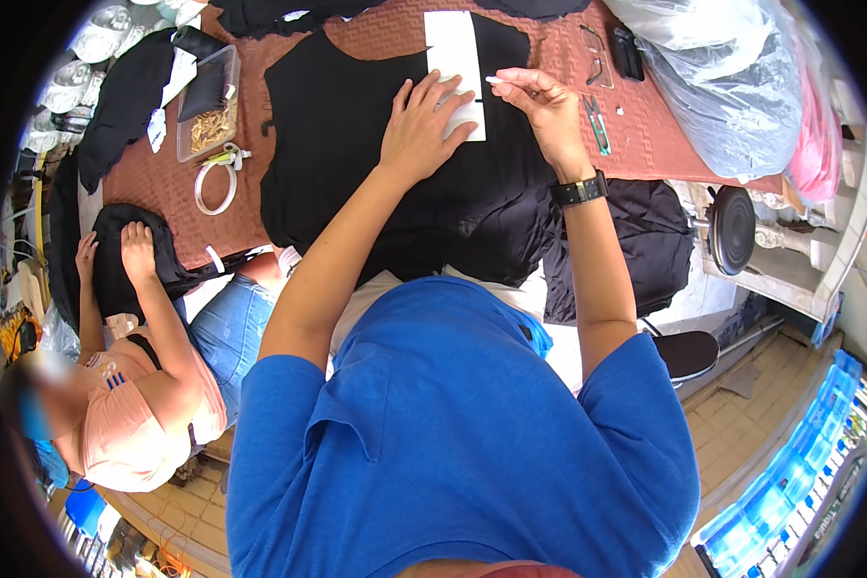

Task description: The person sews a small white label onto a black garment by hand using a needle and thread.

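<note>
1. Brown textured cloth [149, 197] is lying underneath.
2. Clear box [230, 67], far left, is holding gold bits [210, 129] and a black item [204, 89].
3. Black garment [332, 125] is lying flat, centre; stiff white strip [451, 43] is resting on it.
4. Left hand [422, 130], fingers spread, is reaching across strip.
5. Right hand [546, 108] is pinching small white piece [493, 80] beside strip.

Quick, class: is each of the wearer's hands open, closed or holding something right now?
Left hand: open, spread over the white strip and black fabric.
Right hand: pinched closed, holding a small white piece.
</note>
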Motion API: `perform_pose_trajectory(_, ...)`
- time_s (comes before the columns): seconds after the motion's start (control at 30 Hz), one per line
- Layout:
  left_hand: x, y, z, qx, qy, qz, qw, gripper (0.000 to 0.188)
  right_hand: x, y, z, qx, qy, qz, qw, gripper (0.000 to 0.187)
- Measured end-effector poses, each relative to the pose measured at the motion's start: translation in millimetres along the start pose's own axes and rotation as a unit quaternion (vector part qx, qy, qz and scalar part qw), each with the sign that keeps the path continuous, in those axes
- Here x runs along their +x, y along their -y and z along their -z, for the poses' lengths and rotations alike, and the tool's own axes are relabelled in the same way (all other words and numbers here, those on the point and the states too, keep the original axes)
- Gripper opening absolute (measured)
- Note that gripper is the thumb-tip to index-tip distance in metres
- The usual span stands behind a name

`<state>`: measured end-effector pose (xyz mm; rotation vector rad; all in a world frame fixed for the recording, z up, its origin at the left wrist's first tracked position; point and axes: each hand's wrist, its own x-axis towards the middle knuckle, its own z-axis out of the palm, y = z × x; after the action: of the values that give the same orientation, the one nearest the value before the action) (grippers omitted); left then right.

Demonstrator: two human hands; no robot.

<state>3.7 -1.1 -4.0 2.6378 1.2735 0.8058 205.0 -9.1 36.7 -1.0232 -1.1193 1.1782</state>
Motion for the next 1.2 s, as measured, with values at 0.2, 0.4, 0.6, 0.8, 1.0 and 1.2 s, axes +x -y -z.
perform_pose_trajectory(0.2, -1.5, 2.2, 1.8, -0.001, -0.005, -0.003, 1.0, 0.04, 12.5, 19.4, 10.5, -0.231, 0.077, 0.026, 0.97, 0.016)
perform_pose_trajectory(0.4, -0.6, 2.8, 1.6, 0.006, 0.013, -0.001, 1.0, 0.041, 39.2, 19.4, -6.0, -0.543, 0.239, 0.16, 0.789, 0.023)
perform_pose_trajectory(0.6, -1.7, 4.9, -1.1, -0.001, 0.012, 0.001, 1.0, 0.041, 39.3, -0.3, -11.5, -0.464, 0.225, 0.168, 0.84, 0.028)
perform_pose_trajectory(0.8, -1.3, 3.7, -0.4, 0.003, 0.017, 0.007, 1.0, 0.041, 19.4, -20.2, 1.5, -0.36, 0.061, 0.086, 0.927, 0.028)
perform_pose_trajectory(1.0, -2.1, 3.6, -0.2, 0.014, 0.017, -0.007, 1.0, 0.04, 16.5, -27.7, 2.9, -0.354, 0.039, 0.078, 0.931, 0.029)
perform_pose_trajectory(1.2, -1.7, 4.3, -0.9, 0.019, 0.016, -0.016, 1.0, 0.039, 19.7, -30.7, 6.3, -0.358, 0.04, 0.083, 0.929, 0.029)
